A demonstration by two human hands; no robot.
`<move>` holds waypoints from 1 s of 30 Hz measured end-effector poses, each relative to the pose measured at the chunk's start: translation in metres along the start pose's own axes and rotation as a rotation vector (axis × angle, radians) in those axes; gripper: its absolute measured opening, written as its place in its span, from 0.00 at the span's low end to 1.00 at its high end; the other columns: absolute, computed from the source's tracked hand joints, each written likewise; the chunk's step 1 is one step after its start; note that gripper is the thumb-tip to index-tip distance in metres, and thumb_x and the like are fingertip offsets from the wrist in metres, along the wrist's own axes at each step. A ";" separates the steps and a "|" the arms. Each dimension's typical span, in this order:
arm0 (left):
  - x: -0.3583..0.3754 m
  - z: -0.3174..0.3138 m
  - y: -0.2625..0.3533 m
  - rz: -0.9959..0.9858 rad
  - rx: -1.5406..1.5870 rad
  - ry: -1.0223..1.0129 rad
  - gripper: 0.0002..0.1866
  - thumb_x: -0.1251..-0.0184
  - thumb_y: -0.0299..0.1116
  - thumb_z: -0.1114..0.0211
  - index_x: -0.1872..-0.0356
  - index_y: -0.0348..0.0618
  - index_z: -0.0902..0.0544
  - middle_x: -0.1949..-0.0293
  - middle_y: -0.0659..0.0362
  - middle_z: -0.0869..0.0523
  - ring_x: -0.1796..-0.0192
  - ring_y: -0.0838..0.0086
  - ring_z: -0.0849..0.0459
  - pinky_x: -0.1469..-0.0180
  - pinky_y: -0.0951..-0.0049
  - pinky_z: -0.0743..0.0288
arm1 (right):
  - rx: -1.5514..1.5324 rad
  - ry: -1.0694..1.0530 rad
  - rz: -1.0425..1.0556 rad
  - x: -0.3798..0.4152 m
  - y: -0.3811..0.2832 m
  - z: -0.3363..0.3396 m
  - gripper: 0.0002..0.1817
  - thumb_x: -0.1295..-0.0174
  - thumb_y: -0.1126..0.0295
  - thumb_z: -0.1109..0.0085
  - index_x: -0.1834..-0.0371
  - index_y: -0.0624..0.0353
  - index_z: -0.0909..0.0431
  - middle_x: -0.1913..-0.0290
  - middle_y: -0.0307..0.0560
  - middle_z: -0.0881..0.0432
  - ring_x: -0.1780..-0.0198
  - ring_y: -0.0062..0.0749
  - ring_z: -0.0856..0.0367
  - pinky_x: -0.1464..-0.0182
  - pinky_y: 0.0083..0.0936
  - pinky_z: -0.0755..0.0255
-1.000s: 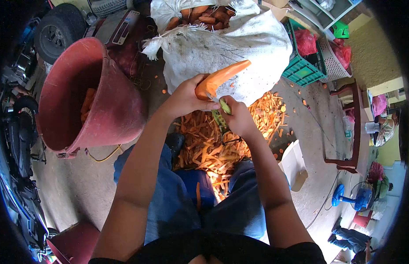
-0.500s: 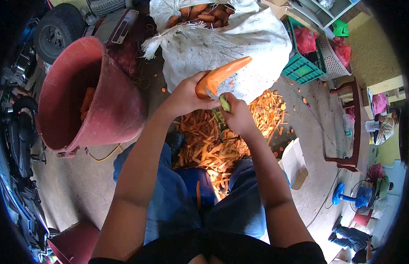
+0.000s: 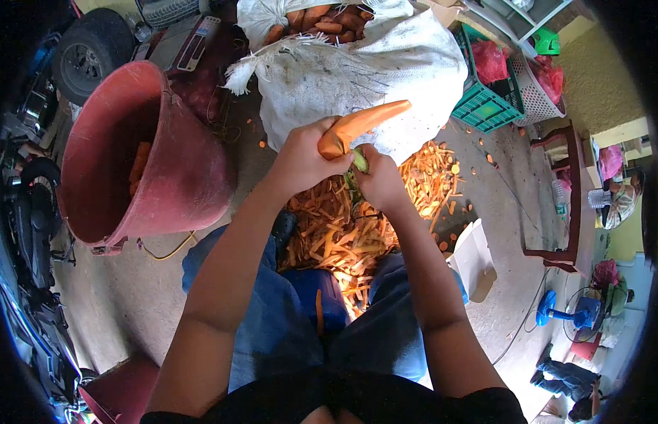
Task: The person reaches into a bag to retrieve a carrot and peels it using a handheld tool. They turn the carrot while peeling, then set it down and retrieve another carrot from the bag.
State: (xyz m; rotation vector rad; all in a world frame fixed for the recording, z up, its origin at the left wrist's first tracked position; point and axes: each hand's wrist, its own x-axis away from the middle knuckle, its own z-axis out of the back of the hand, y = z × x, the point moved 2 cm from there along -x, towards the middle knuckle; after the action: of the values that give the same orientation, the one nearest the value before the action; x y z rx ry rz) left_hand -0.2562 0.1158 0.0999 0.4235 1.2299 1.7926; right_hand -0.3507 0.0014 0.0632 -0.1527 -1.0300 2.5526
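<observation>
Mostly, the right hand point(image 3: 380, 182) hides the green peeler point(image 3: 360, 162).

A big red plastic tub point(image 3: 180, 177) stands left; a green slatted plastic crate point(image 3: 484, 106) (holding red bags) sits far right.

This looks like a working yard or storeroom behind a produce shop or food business, not a tidy kitchen. The floor point(image 3: 131, 297) is bare concrete, strewn with a heap of carrot peelings point(image 3: 357, 233). A big white woven sack point(image 3: 357, 71) full of carrots stands open beside a large red plastic tub point(image 3: 180, 177) holding peeled ones. Plastic crates point(image 3: 488, 106) with red bags sit along the wall, near a wooden bench point(image 3: 566, 205) and a blue floor fan point(image 3: 566, 314). Tyres point(image 3: 88, 49) and motorbike parts crowd the left edge.
</observation>
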 end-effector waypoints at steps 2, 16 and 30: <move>-0.002 -0.001 -0.004 -0.003 0.036 -0.015 0.25 0.57 0.26 0.36 0.54 0.31 0.32 0.66 0.58 0.23 0.62 0.81 0.27 0.58 0.80 0.32 | -0.004 0.012 -0.006 0.000 0.001 0.001 0.14 0.56 0.73 0.50 0.64 0.64 0.34 0.74 0.63 0.27 0.66 0.55 0.28 0.64 0.40 0.35; -0.003 0.006 -0.011 0.109 0.281 -0.173 0.30 0.58 0.27 0.33 0.50 0.32 0.35 0.59 0.60 0.27 0.58 0.82 0.29 0.55 0.81 0.33 | -0.562 -0.343 0.028 -0.001 0.010 -0.008 0.11 0.49 0.68 0.50 0.70 0.66 0.30 0.79 0.46 0.28 0.73 0.22 0.33 0.69 0.25 0.37; -0.002 0.013 -0.009 0.130 0.606 -0.093 0.39 0.65 0.28 0.28 0.47 0.35 0.39 0.61 0.61 0.26 0.61 0.81 0.28 0.60 0.81 0.31 | -0.190 -0.109 0.078 0.007 -0.008 0.003 0.12 0.53 0.72 0.49 0.64 0.63 0.33 0.74 0.62 0.27 0.67 0.54 0.28 0.66 0.36 0.35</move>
State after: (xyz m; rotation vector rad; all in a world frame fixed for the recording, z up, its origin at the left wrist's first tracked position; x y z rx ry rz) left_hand -0.2417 0.1220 0.0977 0.9338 1.7016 1.4535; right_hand -0.3553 0.0071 0.0714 -0.1075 -1.3336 2.5527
